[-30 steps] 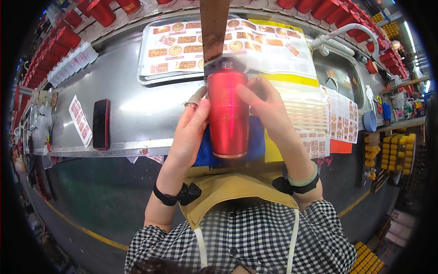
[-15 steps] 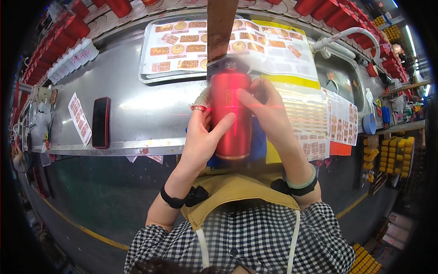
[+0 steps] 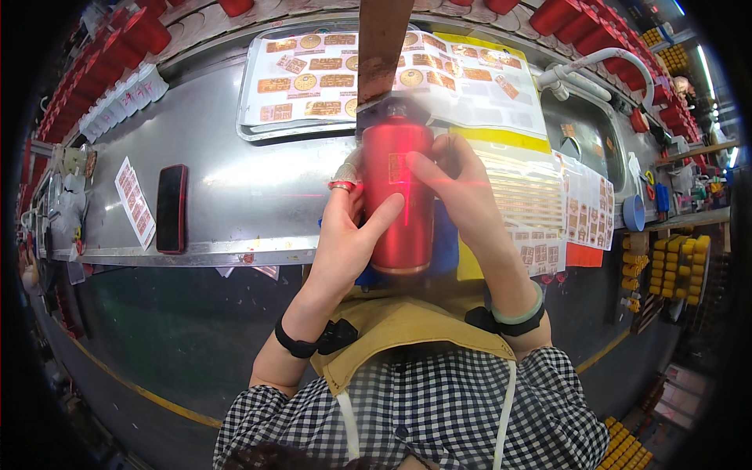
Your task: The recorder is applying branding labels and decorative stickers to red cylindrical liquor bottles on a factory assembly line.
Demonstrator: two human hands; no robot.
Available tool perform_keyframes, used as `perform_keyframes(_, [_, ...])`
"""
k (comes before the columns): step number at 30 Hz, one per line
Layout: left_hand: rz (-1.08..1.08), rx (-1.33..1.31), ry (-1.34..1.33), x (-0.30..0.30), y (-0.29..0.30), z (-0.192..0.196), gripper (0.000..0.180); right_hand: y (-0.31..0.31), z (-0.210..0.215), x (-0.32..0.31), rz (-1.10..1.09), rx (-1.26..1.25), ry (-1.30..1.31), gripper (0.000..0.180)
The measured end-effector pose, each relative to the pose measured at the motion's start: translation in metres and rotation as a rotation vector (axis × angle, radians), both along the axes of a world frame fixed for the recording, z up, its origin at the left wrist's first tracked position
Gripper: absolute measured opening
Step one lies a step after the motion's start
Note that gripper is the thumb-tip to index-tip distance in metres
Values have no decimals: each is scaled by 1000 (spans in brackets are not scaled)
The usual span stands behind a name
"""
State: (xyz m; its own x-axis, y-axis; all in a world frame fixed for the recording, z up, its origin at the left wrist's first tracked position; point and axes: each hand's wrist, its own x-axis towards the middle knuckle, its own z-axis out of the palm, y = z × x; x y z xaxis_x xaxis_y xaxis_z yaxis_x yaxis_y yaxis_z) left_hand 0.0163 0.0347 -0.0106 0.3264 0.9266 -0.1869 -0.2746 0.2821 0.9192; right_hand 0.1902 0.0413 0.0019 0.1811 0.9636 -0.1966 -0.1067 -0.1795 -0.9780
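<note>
A red metallic bottle (image 3: 402,227) is between my two hands, its grey neck pointing away from me and its base close to my apron. A small gold rectangular decal (image 3: 398,168) sits on its upper side, and red laser lines cross there. Along the left side of the bottle, my left hand (image 3: 352,227) is closed round it, thumb on top, with a pale covering on one finger. My right hand (image 3: 456,176) grips the right side, its thumb at the decal's edge. The fingers beneath the bottle are hidden.
A tray of decal sheets (image 3: 305,78) lies ahead, partly behind an upright post (image 3: 382,47). More sheets (image 3: 587,200) and a sink (image 3: 576,129) are right; a phone (image 3: 172,207) and decal strip (image 3: 135,204) left. Red containers (image 3: 572,19) line the far edge.
The red containers and white cups along the far edge have shifted to the right. My hands and the bottle stay nearly where they were.
</note>
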Motion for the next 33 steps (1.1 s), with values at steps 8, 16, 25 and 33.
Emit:
perform_keyframes(8, [21,21,34,0,-2,-1,70,1,25,11,49,-142,-41,24])
perform_keyframes(16, [41,49,9,3,-3,-6,69,11,66,9,330,586,-892,34])
perform_keyframes(25, [19,-35,10,-3,0,-3,69,39,53,23,301,1033,-1150,34])
perform_keyframes(33, [-29,-39,-103,-14,2,-2,65,-33,37,27,513,1046,-1050,24])
